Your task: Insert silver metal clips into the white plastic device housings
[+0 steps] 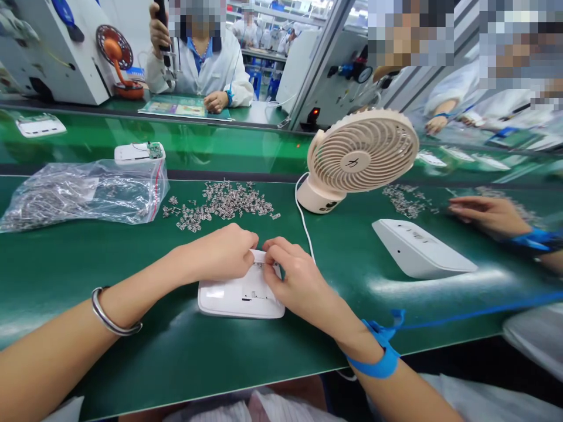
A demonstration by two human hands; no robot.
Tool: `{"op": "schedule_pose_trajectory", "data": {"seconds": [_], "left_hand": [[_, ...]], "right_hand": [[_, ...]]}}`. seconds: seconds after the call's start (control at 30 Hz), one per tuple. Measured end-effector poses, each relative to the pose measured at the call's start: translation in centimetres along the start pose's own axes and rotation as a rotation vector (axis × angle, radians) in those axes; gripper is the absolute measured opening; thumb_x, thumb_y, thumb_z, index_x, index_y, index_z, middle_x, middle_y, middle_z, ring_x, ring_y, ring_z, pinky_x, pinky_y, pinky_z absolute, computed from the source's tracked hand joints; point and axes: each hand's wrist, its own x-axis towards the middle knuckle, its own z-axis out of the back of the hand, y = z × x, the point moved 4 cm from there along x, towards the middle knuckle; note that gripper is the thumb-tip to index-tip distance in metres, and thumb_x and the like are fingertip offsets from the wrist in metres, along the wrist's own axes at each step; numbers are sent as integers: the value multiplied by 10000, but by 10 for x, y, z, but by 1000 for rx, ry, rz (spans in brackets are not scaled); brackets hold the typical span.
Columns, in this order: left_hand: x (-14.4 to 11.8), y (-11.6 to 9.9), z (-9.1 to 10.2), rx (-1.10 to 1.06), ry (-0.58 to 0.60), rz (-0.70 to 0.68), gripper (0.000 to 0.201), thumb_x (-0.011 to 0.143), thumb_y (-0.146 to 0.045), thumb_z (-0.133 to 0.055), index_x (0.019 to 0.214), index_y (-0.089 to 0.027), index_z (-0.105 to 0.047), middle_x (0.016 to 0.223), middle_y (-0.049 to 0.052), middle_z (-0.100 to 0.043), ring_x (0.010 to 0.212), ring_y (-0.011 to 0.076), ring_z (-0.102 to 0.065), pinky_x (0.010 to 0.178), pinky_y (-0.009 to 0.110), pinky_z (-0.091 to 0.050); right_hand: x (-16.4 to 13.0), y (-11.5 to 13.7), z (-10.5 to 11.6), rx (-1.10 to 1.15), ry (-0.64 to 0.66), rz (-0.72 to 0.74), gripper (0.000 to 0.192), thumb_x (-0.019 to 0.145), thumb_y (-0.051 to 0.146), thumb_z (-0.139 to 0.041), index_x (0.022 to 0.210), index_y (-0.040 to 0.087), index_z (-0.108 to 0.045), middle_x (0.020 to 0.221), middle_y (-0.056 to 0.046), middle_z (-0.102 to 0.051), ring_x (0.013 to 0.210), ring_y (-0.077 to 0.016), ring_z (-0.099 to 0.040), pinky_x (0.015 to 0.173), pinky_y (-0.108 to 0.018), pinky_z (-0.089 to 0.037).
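A white plastic housing (229, 299) with rounded corners lies on the green table in front of me. Its upper side has a rectangular recess. My left hand (226, 252) rests on its upper left part with curled fingers, the thumb close to the recess. My right hand (299, 275) is bent over the right side, thumb and forefinger pinched at the recess's upper end. Whatever is between those fingertips is too small or hidden to tell. Just beyond my hands is a loose pile of small metal clips (233, 199).
A clear zip bag (83, 193) of metal parts lies at the left. A beige fan (360, 161) with a white cable stands right of the pile. Farther right are another white housing (424, 249) and a co-worker's hand (492, 217). A green conveyor belt (237, 152) runs behind.
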Motion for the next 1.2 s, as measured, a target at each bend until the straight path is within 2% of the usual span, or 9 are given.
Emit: {"op": "schedule_pose_trajectory", "data": {"seconds": [0.17, 0.33, 0.47, 0.63, 0.8, 1.07, 1.2], "left_hand": [[0, -2, -1, -2, -9, 5, 181, 791, -212, -374, 804, -166, -548, 752, 55, -605, 645, 161, -543, 542, 273, -345], [-2, -11, -2, 100, -47, 64, 206, 814, -300, -390, 831, -164, -544, 794, 71, -599, 697, 202, -562, 554, 293, -356], [-1, -15, -2, 193, -59, 92, 214, 808, -283, -395, 894, -153, -542, 833, 78, -601, 698, 208, -568, 563, 300, -361], [2, -4, 0, 115, -35, 88, 219, 786, -339, -424, 865, -181, -553, 820, 58, -618, 700, 198, -559, 520, 277, -325], [2, 0, 1, 95, -43, 109, 248, 778, -369, -429, 866, -182, -564, 810, 60, -625, 702, 202, -563, 517, 276, -320], [2, -2, 2, 66, -47, 110, 270, 762, -372, -439, 885, -177, -580, 820, 63, -637, 695, 196, -566, 519, 275, -330], [2, -2, 2, 82, -62, 100, 258, 761, -353, -431, 873, -176, -582, 788, 60, -630, 697, 198, -562, 522, 277, -320]], "right_hand": [[0, 3, -2, -52, -28, 17, 163, 745, 51, -395, 662, 184, -439, 774, -67, -559, 645, -156, -452, 608, -292, -364], [-1, 3, -3, -59, -56, 16, 161, 744, 58, -408, 664, 186, -462, 783, -74, -580, 660, -170, -486, 627, -304, -384], [-3, -5, 2, 105, -52, -15, 162, 774, 94, -435, 670, 185, -519, 853, -85, -631, 809, -205, -587, 699, -332, -449], [-7, -13, 10, 337, -28, -9, 237, 805, 103, -419, 830, 184, -639, 1023, -89, -651, 986, -199, -608, 802, -321, -500], [-10, -11, 10, 278, 10, 6, 291, 817, 107, -421, 928, 203, -673, 1152, -91, -607, 1038, -208, -590, 868, -359, -496], [-13, -12, 6, 197, 15, 45, 294, 831, 117, -417, 954, 206, -668, 1178, -100, -585, 1072, -224, -568, 893, -387, -492], [-17, -10, 2, 110, 41, 68, 293, 860, 139, -393, 1013, 170, -642, 1231, -142, -536, 1089, -253, -549, 900, -438, -481]]}}
